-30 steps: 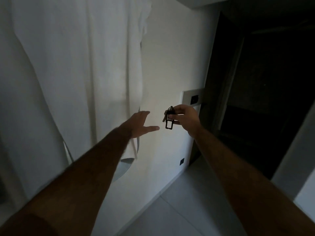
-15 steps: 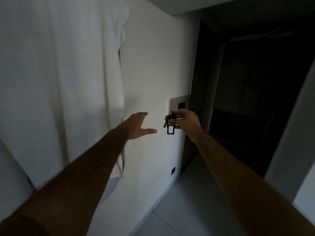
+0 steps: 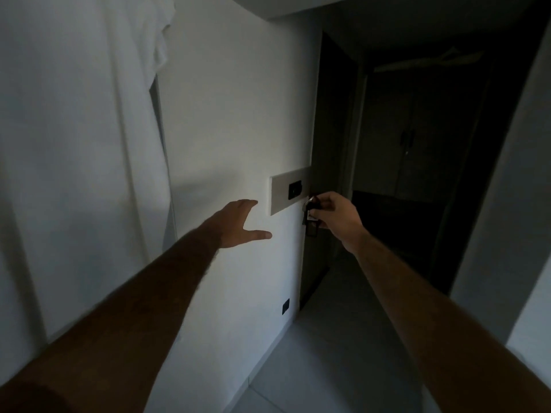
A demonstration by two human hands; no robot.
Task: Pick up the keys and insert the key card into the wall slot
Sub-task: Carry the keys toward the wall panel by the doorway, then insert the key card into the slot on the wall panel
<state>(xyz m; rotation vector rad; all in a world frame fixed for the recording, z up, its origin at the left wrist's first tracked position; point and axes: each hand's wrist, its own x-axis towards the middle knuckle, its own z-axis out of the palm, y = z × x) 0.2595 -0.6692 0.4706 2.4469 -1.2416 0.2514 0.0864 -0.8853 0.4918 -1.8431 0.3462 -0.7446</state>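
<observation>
The right hand has carried the keys closer to the wall panel since a second ago. Dim room: one white wall, tiled floor, one dark doorway. One dark bunch, pinched in the right grip; left hand spread, empty.

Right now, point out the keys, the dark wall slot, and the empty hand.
keys (image 3: 311,214), head view, on the dark bunch
wall slot (image 3: 295,189), head view, middle of the dark opening
left hand (image 3: 238,223), head view, on its back
</observation>
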